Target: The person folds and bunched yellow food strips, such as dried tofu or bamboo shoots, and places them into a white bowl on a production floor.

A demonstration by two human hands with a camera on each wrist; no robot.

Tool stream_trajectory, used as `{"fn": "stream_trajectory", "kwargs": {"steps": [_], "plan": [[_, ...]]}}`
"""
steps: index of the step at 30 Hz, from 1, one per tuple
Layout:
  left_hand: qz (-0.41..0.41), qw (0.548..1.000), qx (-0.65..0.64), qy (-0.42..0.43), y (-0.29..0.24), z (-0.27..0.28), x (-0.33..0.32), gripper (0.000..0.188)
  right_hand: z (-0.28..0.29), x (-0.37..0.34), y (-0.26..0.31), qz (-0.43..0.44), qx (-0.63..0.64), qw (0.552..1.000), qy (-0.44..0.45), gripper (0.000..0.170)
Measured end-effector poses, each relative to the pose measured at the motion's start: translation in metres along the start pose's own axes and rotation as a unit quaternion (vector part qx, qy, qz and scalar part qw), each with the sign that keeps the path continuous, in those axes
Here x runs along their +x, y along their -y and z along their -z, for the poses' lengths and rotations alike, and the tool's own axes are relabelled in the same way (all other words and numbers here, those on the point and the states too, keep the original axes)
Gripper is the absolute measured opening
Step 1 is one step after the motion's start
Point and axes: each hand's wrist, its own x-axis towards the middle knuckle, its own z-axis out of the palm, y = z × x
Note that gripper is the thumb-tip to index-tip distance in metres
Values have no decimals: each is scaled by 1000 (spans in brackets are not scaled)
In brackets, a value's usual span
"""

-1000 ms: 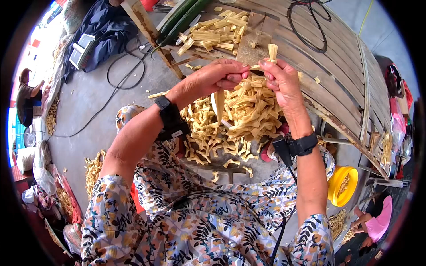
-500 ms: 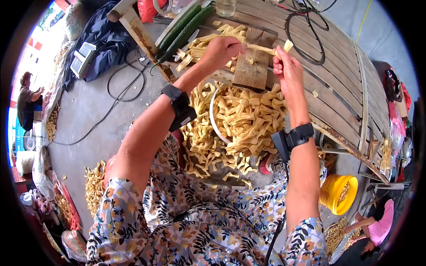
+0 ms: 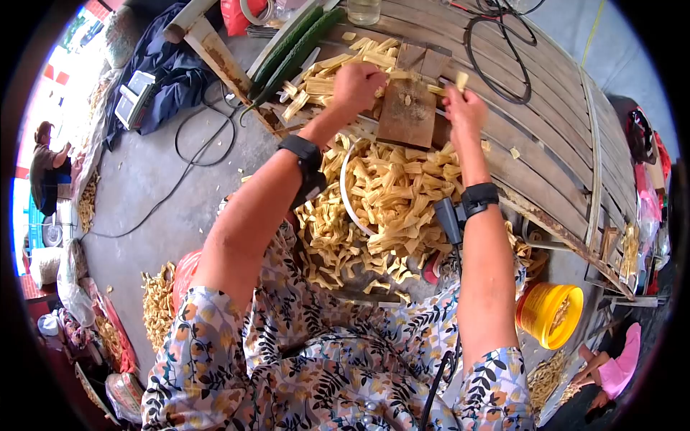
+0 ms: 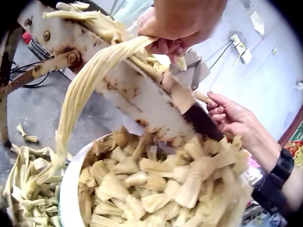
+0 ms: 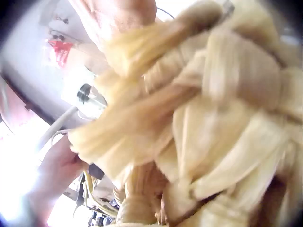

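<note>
My left hand [image 3: 357, 87] is above the bench edge, left of a wooden block [image 3: 406, 118]. In the left wrist view its curled fingers grip a long pale-yellow strip [image 4: 78, 87], which hangs in a curve beside a white-rimmed container [image 4: 71, 189] heaped with folded pieces. Right of the block, my right hand [image 3: 466, 115] pinches a short piece with a flared end [image 3: 461, 80]. A gap shows between this piece and my left hand in the left wrist view. Blurred folded pieces [image 5: 227, 118] cover much of the right wrist view.
The slatted bench [image 3: 553, 129] bears loose yellow pieces [image 3: 316, 85], two long green vegetables [image 3: 295, 54], a glass jar [image 3: 364, 11] and a coiled black cable [image 3: 528, 86]. A yellow bucket [image 3: 564, 316] stands at the right. Two other people are at the far sides.
My hands, close together over the heap earlier, have moved up and apart, uncovering the wooden block. The strip stretched between them half a second ago no longer visibly spans the gap.
</note>
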Motion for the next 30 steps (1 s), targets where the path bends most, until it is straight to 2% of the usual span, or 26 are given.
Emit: {"fn": "stream_trajectory", "kwargs": {"steps": [1,2,3,5,6,9,11,12,13,14,15,16,17,18,20,21,23,24,25,27,28,30], "plan": [[-2,999,-37,22,-2,6,-3,19,3,-4,4,6,-34,999,-22,22],[-4,996,-75,45,-3,12,-6,19,9,-10,10,22,-75,997,4,24],[-6,992,-111,66,-11,20,-11,18,14,-16,22,35,-151,985,69,25],[-45,987,-90,125,-24,31,-28,17,28,-27,42,58,-298,932,198,28],[-63,984,-83,145,-27,32,-35,17,33,-45,62,122,-379,891,219,33],[-103,970,-100,196,-51,29,-61,16,46,-67,72,262,-308,894,194,28],[-69,960,-114,245,-62,24,-75,18,41,-88,77,133,-242,924,264,20],[-189,962,-46,190,-61,18,-79,19,37,-94,73,57,-201,933,292,19],[-174,960,-78,204,-59,17,-82,19,37,-99,69,-19,-157,935,316,19],[-158,957,-109,217,-56,17,-83,19,37,-98,65,-21,-157,933,324,15],[-142,954,-140,226,-60,21,-85,20,39,-95,62,21,-156,933,323,14],[-44,948,-113,294,-69,36,-88,18,44,-92,60,63,-154,932,322,13],[-18,938,-147,312,-64,41,-88,18,46,-90,59,104,-152,930,319,12],[9,926,-182,330,-59,44,-85,18,46,-93,62,102,-174,932,301,11],[47,914,-225,335,-50,42,-86,16,43,-93,57,145,-153,921,328,13],[22,932,-192,307,-49,41,-86,16,42,-93,55,166,-142,914,341,13],[-27,961,-126,245,-49,39,-88,15,39,-93,61,104,-146,934,308,14],[-83,963,-156,205,-49,33,-89,12,38,-93,65,75,-149,942,291,14],[-128,969,-110,179,-49,29,-90,12,37,-92,64,63,-186,933,300,16],[-213,969,-16,124,-55,22,-99,11,30,-93,57,39,-258,912,318,20],[-239,964,16,114,-59,23,-101,12,23,-100,50,-70,-190,928,314,21],[-312,943,45,104,-63,28,-100,12,26,-99,46,-102,-192,907,360,20]]}}
